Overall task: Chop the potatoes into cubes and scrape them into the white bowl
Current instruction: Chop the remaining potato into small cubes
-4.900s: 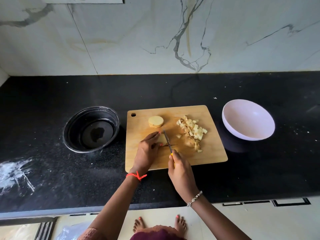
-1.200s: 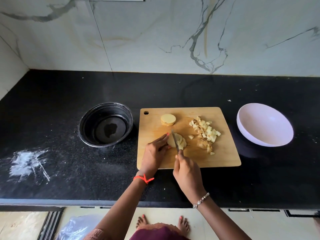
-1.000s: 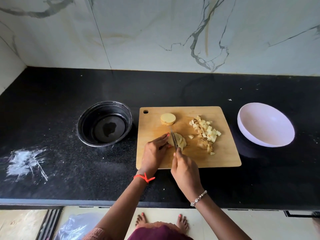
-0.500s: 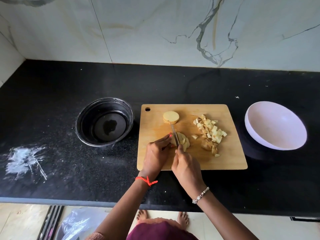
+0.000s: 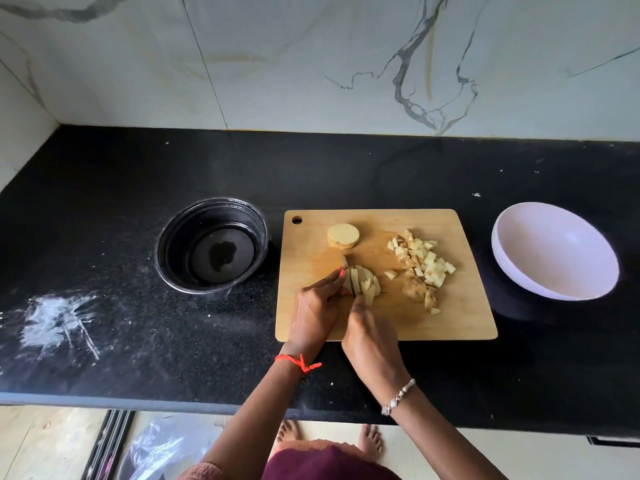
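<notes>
step: dicing | left hand (image 5: 313,306) pinched potato slices (image 5: 362,284) | right hand (image 5: 370,336) gripped knife (image 5: 350,278) | advice: keep fingertips curled back

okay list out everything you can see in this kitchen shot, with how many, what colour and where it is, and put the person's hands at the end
cutting board: 1, light wood, centre of the counter
potato stack: 1 stack of round slices, pale yellow, far left of the board
cubes: 1 pile, pale yellow, right half of the board
potato slices: 1 part-cut bunch, pale yellow, under the knife
knife: 1, dark blade, cutting into the slices
white bowl: 1, white, empty, right of the board
dark bowl: 1, black, left of the board
counter: 1, black, with a white powdery smear at its left
wall: white marble with grey veins, behind the counter
left hand: 1, steadying the slices, red thread on the wrist
right hand: 1, gripping the knife, beaded bracelet on the wrist
</notes>
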